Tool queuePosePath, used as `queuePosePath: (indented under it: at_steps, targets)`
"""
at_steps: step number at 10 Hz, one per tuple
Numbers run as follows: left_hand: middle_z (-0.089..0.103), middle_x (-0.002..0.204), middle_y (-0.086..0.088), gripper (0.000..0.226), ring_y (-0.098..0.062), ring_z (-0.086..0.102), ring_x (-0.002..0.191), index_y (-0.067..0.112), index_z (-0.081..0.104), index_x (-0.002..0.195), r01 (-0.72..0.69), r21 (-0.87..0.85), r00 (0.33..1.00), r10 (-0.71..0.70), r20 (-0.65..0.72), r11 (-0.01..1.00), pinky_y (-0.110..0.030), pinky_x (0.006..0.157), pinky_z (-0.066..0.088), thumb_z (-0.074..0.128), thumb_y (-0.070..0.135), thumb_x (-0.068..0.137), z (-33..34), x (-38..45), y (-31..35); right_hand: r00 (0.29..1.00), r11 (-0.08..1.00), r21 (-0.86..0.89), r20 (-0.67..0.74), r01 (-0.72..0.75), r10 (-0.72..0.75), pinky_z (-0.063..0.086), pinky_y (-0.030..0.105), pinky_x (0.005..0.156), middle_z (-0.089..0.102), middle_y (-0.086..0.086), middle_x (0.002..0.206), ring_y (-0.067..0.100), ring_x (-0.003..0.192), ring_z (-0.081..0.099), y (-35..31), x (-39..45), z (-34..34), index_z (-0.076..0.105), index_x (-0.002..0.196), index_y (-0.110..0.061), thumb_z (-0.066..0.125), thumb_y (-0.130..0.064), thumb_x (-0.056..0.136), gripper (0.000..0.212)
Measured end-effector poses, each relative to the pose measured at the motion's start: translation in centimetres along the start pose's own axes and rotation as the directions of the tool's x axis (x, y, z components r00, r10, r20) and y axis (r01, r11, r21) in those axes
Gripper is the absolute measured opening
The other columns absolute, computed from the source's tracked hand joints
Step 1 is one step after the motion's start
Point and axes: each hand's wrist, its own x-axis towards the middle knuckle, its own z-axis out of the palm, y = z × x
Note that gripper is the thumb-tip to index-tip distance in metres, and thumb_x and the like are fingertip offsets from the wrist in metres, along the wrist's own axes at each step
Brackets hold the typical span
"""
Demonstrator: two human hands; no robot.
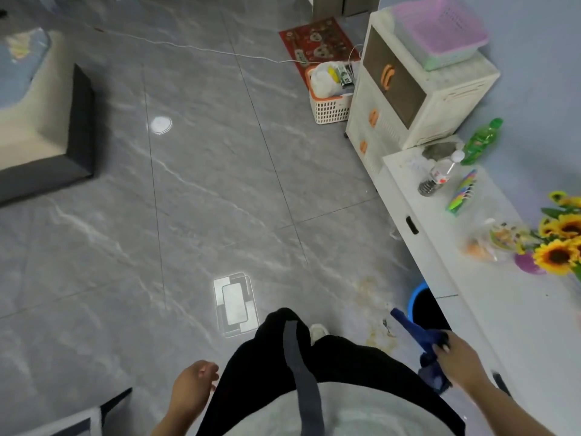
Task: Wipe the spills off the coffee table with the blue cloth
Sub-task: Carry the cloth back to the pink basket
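Observation:
My right hand [457, 357] is closed around a dark blue cloth [418, 336], which hangs above the grey floor at the lower right, beside a long white cabinet [509, 309]. My left hand [193, 383] hangs low by my left leg, fingers loosely curled, with nothing in it. A table with a pale top and dark edge [75, 130] stands at the far left. Another dark-edged corner [94, 416] shows at the bottom left. I cannot tell which one is the coffee table, and I see no spills on either.
A yellowish stain [371, 297] marks the floor ahead of my feet. A blue bucket [421, 302] sits against the white cabinet. On the cabinet are bottles [479, 141], sunflowers [559, 243] and snack bags. A drawer unit [408, 89], a basket [330, 102] and a white cable [201, 50] lie farther back.

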Motion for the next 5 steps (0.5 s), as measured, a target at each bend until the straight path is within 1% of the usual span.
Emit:
queuePosePath:
  at_steps: [1, 2, 3, 4, 5]
  targets:
    - [0.066, 0.068, -0.012, 0.019, -0.026, 0.059, 0.056, 0.004, 0.064, 0.072, 0.033, -0.002, 0.999, -0.033, 0.01, 0.999, -0.03, 0.06, 0.041, 0.054, 0.006, 0.088, -2.1, 3.8, 3.3, 1.0, 1.0, 0.006, -0.008, 0.021, -0.021, 0.035, 0.029, 0.068, 0.061, 0.016, 0.092, 0.027, 0.08, 0.054, -6.2, 3.7, -1.4, 0.055, 0.108, -0.001, 0.049, -0.007, 0.091, 0.019]
    - [0.065, 0.066, -0.012, 0.02, -0.028, 0.059, 0.057, 0.007, 0.062, 0.069, 0.082, 0.011, 0.996, -0.082, 0.041, 0.997, -0.033, 0.065, 0.041, 0.055, 0.006, 0.087, -4.3, 7.7, 6.7, 0.999, 0.999, 0.0, -0.024, 0.046, -0.046, 0.034, 0.03, 0.062, 0.062, 0.015, 0.085, 0.025, 0.071, 0.053, -10.3, 7.0, -1.5, 0.057, 0.1, -0.006, 0.047, -0.002, 0.09, 0.015]
    - [0.066, 0.065, -0.009, 0.02, -0.026, 0.06, 0.058, 0.008, 0.063, 0.07, 0.004, 0.079, 0.999, -0.007, 0.037, 0.997, -0.031, 0.064, 0.042, 0.055, 0.008, 0.088, -6.3, 12.5, 11.9, 0.999, 1.0, 0.026, -0.04, 0.008, -0.007, 0.034, 0.031, 0.059, 0.063, 0.015, 0.082, 0.025, 0.069, 0.052, -14.1, 9.1, -1.2, 0.058, 0.094, -0.007, 0.044, 0.0, 0.09, 0.016]
    - [0.066, 0.066, -0.011, 0.021, -0.027, 0.059, 0.059, 0.007, 0.063, 0.068, -0.066, 0.098, 0.996, 0.06, 0.065, 0.993, -0.031, 0.06, 0.044, 0.054, 0.005, 0.087, -8.3, 16.6, 17.7, 0.997, 0.996, 0.042, 0.009, -0.076, 0.076, 0.037, 0.031, 0.066, 0.066, 0.019, 0.089, 0.028, 0.078, 0.058, -16.5, 10.5, -0.7, 0.06, 0.094, -0.006, 0.043, -0.001, 0.09, 0.019]
    - [0.065, 0.069, -0.011, 0.021, -0.024, 0.057, 0.061, 0.007, 0.062, 0.072, -0.142, 0.132, 0.985, 0.126, 0.121, 0.981, -0.02, 0.052, 0.042, 0.05, 0.005, 0.089, -9.7, 21.5, 24.3, 0.985, 0.986, 0.02, 0.031, -0.168, 0.168, 0.042, 0.032, 0.068, 0.068, 0.02, 0.088, 0.031, 0.082, 0.064, -18.8, 11.2, -0.6, 0.065, 0.094, -0.009, 0.047, -0.004, 0.088, 0.019]
